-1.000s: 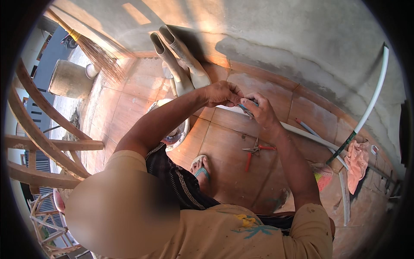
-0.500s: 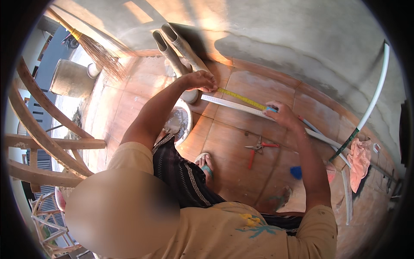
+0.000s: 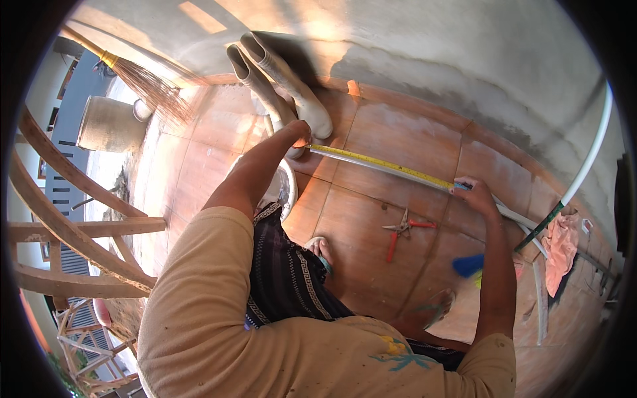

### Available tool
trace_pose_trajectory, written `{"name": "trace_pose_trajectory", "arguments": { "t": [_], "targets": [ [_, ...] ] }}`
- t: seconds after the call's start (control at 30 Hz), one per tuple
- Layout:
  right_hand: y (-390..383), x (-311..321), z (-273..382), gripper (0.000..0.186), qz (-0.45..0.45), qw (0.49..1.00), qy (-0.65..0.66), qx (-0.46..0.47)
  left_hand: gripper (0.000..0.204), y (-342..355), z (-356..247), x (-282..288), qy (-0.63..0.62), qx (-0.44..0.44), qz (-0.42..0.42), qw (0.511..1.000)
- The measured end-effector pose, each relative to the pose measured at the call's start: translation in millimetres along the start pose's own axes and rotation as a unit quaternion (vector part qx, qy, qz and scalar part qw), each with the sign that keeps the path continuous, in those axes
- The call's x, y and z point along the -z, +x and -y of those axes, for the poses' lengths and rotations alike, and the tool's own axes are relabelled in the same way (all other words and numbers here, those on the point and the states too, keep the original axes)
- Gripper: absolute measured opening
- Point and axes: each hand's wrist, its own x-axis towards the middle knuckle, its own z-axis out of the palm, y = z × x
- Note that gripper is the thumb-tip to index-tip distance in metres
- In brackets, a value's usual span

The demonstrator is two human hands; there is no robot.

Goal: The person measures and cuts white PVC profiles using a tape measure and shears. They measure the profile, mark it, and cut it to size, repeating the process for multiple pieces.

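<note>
Yellow tape-measure blade, further extended, now along white strip, apparently readable against it | left hand: at blade's end, finger closure cannot be told | right hand: fingers clamped on blue tape case

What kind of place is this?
Probably a house's porch or terrace, used for work: pale rubber boots by a plain wall, a stick broom, and red-handled shears on the floor tiles.

Orange-brown tiled floor — long white strip, red-handled shears splayed open — pale boots, white-rimmed bucket standing.
</note>
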Motion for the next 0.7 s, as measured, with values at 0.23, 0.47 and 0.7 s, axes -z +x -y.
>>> {"name": "trace_pose_trajectory", "arguments": {
  "t": [0.23,0.47,0.7],
  "targets": [
    [3.2,-12.5,-33.9,0.057,-0.035,0.999,-0.028,0.017,0.019,-4.9,0.3,-4.6,-0.035,-0.060,0.006,0.998],
    [16.2,-16.3,-54.3,0.057,-0.013,0.999,-0.029,0.000,0.013,-47.5,-36.3,49.6,-0.540,0.166,0.010,0.825],
    [17.4,-18.4,-52.4,0.060,-0.026,0.999,-0.021,0.003,0.009,-19.4,-23.8,21.0,-0.597,0.157,-0.018,0.787]
  ]
}}
